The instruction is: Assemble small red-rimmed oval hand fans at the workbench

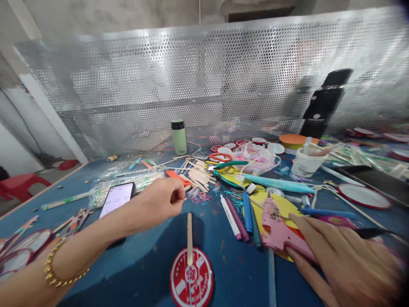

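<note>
My left hand is closed in a pinch over the table. Whatever its fingertips hold, if anything, is too small or hidden to make out. Below it a wooden craft stick lies with its lower end on a round red disc with white print. At the right, my right hand has its fingers on both sides of the handle of a pink hot glue gun. A long translucent glue stick sticks out of the gun towards me. Under the gun lies yellow round material.
Markers, pliers, craft sticks and rubber bands crowd the middle. A phone showing a timer lies left. A green bottle and white cup stand before a perforated metal screen.
</note>
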